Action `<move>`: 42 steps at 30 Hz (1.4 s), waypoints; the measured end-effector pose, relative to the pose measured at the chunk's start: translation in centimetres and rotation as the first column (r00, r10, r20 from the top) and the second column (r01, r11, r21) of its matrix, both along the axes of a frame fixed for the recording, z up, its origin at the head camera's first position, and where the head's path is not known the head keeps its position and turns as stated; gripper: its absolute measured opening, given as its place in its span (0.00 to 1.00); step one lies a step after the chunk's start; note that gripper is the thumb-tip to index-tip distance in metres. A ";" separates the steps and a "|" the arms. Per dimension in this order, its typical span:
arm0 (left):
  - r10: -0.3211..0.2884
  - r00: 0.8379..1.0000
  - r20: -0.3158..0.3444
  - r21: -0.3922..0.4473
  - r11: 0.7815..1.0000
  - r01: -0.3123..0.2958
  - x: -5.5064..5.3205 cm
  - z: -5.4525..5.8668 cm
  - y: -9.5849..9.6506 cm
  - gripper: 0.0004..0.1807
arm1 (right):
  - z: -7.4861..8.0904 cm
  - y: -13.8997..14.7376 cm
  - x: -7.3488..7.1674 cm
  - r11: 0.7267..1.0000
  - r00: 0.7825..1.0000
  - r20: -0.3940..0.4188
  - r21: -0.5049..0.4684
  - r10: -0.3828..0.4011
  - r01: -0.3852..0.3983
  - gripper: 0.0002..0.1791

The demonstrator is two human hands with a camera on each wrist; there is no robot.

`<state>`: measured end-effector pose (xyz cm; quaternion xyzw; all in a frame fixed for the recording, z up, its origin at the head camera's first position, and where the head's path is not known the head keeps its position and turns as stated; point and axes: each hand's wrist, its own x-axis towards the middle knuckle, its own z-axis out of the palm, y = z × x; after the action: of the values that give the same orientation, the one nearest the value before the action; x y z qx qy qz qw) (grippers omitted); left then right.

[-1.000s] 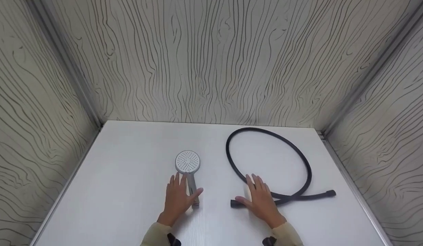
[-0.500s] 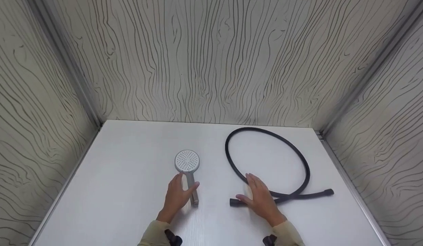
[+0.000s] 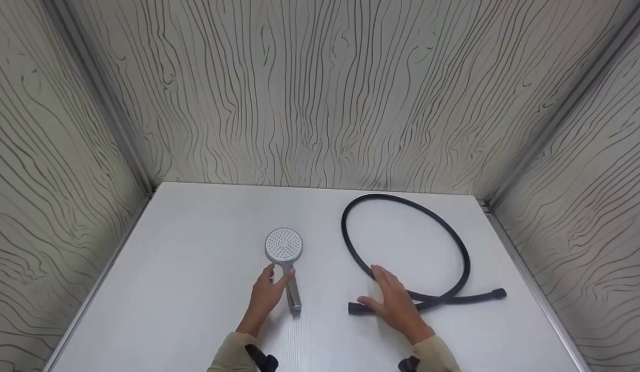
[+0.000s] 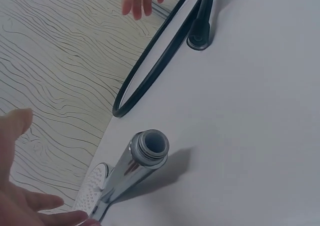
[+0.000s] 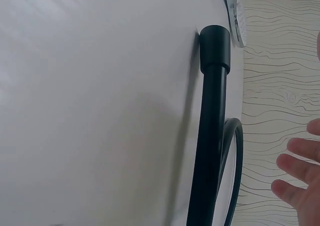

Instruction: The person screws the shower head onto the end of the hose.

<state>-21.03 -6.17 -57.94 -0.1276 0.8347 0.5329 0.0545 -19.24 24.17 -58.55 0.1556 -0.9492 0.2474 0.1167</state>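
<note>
A hand shower (image 3: 284,245) with a round, dotted white face and a chrome handle (image 4: 131,167) lies face up on the white table, its threaded end towards the person. My left hand (image 3: 267,295) is at the upper handle; its thumb overlaps the handle in the head view. From the left wrist, the thumb (image 4: 15,123) stands apart from the handle while the fingertips reach its neck. A black shower hose (image 3: 465,253) lies looped on the right. Over its near end (image 5: 215,49) hovers my right hand (image 3: 397,307), fingers extended and holding nothing.
The white tabletop (image 3: 196,248) is bounded by wood-patterned panels at the back (image 3: 320,93) and both sides. The hose's other end (image 3: 499,293) points to the right, near the table's right edge.
My left fingers and thumb have drawn closer together at the handle's upper part. The right hand stays over the hose, its fingers now nearer each other. Hand shower and hose barely differ.
</note>
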 end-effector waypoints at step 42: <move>0.063 0.974 0.218 0.231 0.966 -0.114 0.1 -0.3 0.2 0.41 | -1.5 0.0 0.6 0.994 0.993 0.049 -0.019 0.111 -0.110 0.40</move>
<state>-20.91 -5.92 -58.19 -0.2128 0.7466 0.6161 0.1331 -18.61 24.19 -60.01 0.2005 -0.9398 0.2649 0.0803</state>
